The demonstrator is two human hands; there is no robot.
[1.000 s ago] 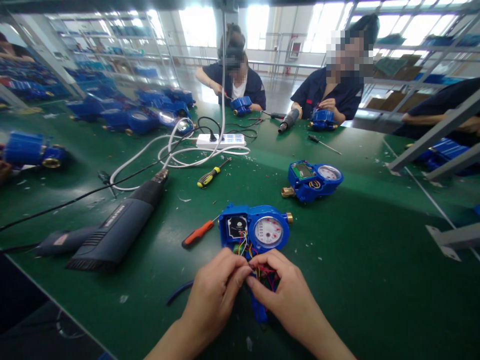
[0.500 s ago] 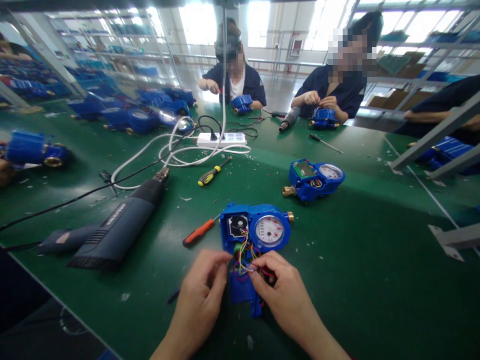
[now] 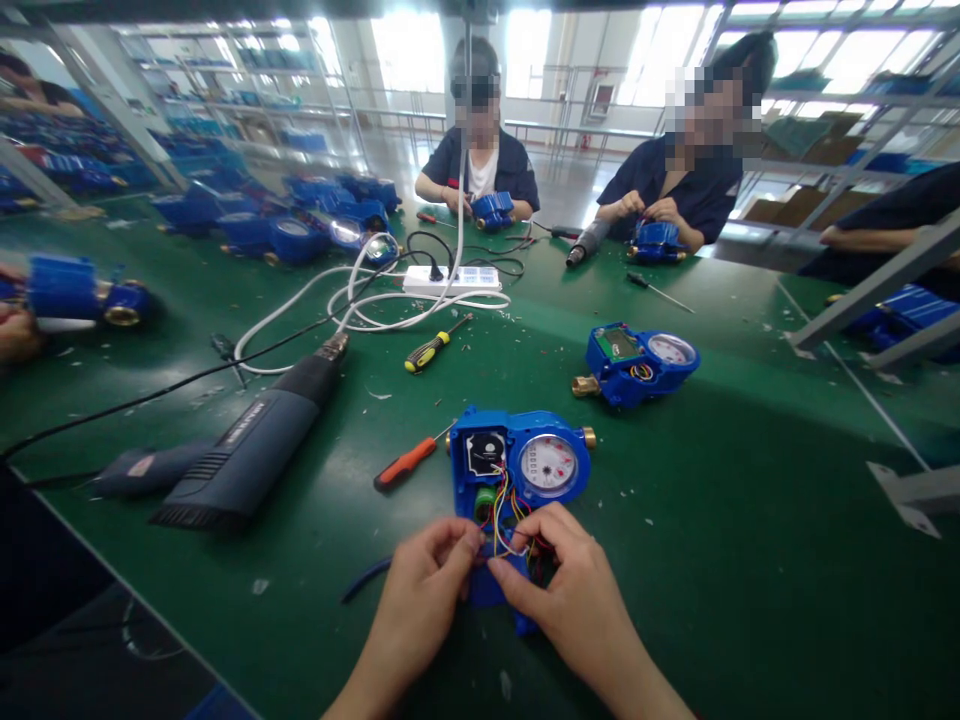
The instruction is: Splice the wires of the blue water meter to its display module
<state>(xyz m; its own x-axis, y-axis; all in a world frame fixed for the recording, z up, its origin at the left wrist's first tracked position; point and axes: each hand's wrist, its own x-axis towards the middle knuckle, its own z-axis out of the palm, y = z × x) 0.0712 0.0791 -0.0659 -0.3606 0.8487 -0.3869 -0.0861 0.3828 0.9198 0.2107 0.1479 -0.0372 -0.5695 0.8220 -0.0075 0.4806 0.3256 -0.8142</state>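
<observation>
In front of me a blue water meter (image 3: 517,425) lies on the green table, its round dial (image 3: 547,465) facing up and its side compartment uncovered. Thin red, yellow and white wires (image 3: 501,505) run out of that compartment, beside a green cylindrical part (image 3: 484,502). My left hand (image 3: 435,575) is closed in a pinch on a wire at the compartment's near end. Opposite it, my right hand (image 3: 566,570) has thumb and forefinger curled around more of the wires. Under the fingertips lies a flat blue plastic piece (image 3: 489,592), partly covered by my hands.
An orange screwdriver (image 3: 405,463) lies left of the meter, with a heat gun (image 3: 247,450) beyond it. Farther off are a yellow-black screwdriver (image 3: 427,352), a white power strip (image 3: 451,280) and a second open meter (image 3: 637,370). Co-workers handle meters across the table.
My left hand has moved right to the wires and its fingers have closed there. My right hand stays at the wires. The whole view has shifted slightly.
</observation>
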